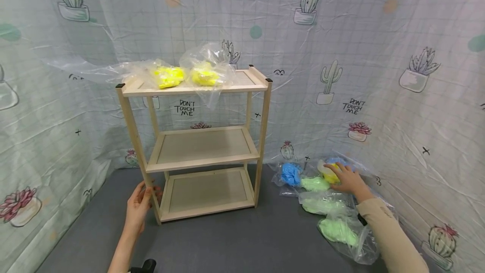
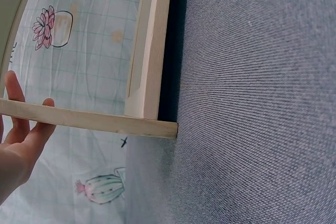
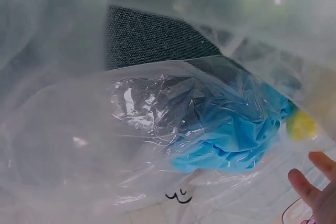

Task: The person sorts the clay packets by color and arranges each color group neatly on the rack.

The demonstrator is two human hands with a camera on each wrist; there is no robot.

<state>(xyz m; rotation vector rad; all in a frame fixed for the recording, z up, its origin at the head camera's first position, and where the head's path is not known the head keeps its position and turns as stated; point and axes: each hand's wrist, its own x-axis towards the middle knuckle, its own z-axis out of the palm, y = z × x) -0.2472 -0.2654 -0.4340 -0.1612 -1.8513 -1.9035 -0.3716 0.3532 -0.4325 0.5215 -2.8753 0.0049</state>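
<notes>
My left hand [image 1: 138, 205] grips the front left post [image 2: 94, 121] of a light wooden three-tier shelf [image 1: 204, 167], low down, with fingers showing behind the post. At the right, my right hand [image 1: 348, 179] reaches over a clear bag with yellow contents [image 1: 331, 174], its fingers spread. In the right wrist view those fingers [image 3: 304, 184] stand apart, close to the yellow lump [image 3: 302, 125], and hold nothing. A blue-filled clear bag [image 3: 226, 142] lies nearest that camera. Two clear bags with yellow contents, one left [image 1: 168, 77] and one right [image 1: 204, 75], rest on the top tier.
Several green-filled bags [image 1: 338, 231] lie in a row toward the front right, under and beside my right forearm. Another blue-filled bag [image 1: 291, 174] sits left of the yellow one. A cactus-print curtain [image 1: 326, 45] encloses the dark grey table [image 1: 227, 243] at the back and sides.
</notes>
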